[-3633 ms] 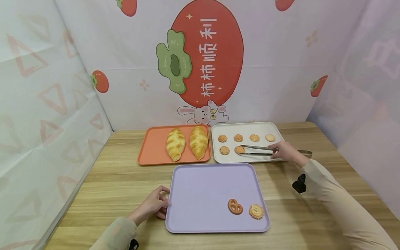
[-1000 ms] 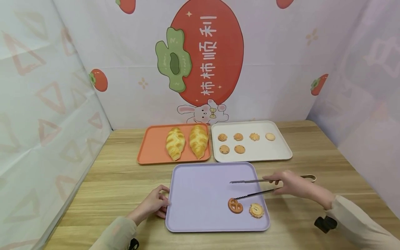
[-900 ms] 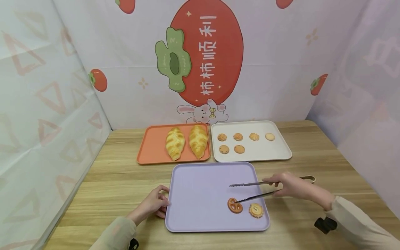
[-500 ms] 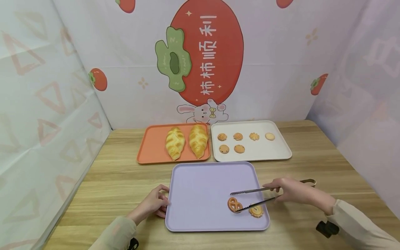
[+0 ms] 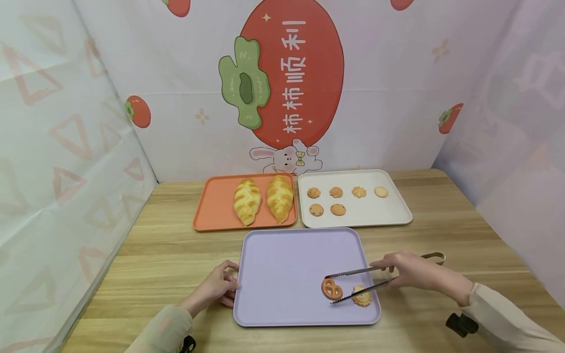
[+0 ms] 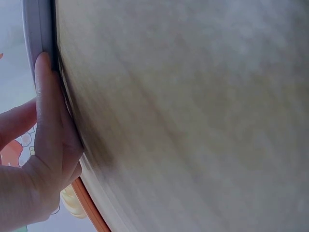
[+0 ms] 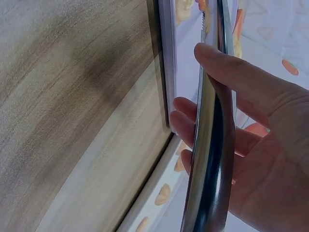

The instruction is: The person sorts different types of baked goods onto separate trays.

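My right hand (image 5: pixel 410 270) grips metal tongs (image 5: pixel 355 271) by the middle of their arms, thumb on one side and fingers on the other in the right wrist view. In the head view the spread tong tips lie on either side of a brown pretzel cookie (image 5: pixel 332 289), on the lilac tray (image 5: pixel 282 274). The lower tong arm crosses over a round, ruffled-edge cookie (image 5: pixel 362 299) beside it. My left hand (image 5: pixel 216 284) touches the tray's left rim with its fingertips; in the left wrist view a straight finger (image 6: pixel 46 111) lies along the outer wall.
Behind it at right stands a white tray (image 5: pixel 379 215) with several cookies (image 5: pixel 337 210). At back left an orange tray (image 5: pixel 216 206) holds two bread loaves (image 5: pixel 280 200). The wooden table (image 5: pixel 176 245) is enclosed by printed cloth walls (image 5: pixel 379 98).
My right hand has brought the tongs from the white tray to the lilac one. Over the last second their tips have shifted nearer me, now around the pretzel. The left hand stays put.
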Tool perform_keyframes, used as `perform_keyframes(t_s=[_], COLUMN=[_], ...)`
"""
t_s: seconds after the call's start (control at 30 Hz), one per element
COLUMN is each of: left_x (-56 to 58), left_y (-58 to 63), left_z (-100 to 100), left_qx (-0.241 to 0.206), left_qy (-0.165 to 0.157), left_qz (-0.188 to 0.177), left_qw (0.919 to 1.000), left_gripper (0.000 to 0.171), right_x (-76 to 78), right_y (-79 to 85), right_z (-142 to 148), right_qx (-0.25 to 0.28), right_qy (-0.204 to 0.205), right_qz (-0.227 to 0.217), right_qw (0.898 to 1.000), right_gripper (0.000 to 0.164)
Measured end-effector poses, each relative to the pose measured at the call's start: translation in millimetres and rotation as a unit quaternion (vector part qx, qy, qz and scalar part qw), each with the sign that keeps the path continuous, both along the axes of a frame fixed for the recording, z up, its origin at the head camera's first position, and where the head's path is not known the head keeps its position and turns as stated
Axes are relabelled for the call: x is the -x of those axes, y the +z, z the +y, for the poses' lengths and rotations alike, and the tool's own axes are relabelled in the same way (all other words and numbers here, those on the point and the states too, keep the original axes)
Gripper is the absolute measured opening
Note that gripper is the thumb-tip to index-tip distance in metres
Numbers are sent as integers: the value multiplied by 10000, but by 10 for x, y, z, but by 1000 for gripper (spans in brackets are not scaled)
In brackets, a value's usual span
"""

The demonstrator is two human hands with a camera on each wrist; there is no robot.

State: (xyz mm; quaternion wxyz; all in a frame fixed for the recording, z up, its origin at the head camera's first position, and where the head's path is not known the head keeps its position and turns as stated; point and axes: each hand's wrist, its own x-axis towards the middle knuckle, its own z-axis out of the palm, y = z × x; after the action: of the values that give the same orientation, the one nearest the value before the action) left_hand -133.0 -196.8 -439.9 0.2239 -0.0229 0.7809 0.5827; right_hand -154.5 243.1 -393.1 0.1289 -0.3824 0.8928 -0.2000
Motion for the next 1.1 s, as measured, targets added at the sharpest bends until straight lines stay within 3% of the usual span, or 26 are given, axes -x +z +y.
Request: perform_keyframes(t_s=[0.9,1.1], left_x=[-11,-13], left_y=[0,5], left_z=[8,11], left_qx=[-37,-29], left_qy=[46,39], left_qz=[32,36], left_qw=[10000,10000], left_gripper=[40,40], right_x=[-54,-55], right_y=[-42,-37], right_z=[-39,-37], right_qx=[-373,-460], right_qy=[36,-17], right_qz=[873,812], right_qw=[9955,9956], right_gripper=[41,41])
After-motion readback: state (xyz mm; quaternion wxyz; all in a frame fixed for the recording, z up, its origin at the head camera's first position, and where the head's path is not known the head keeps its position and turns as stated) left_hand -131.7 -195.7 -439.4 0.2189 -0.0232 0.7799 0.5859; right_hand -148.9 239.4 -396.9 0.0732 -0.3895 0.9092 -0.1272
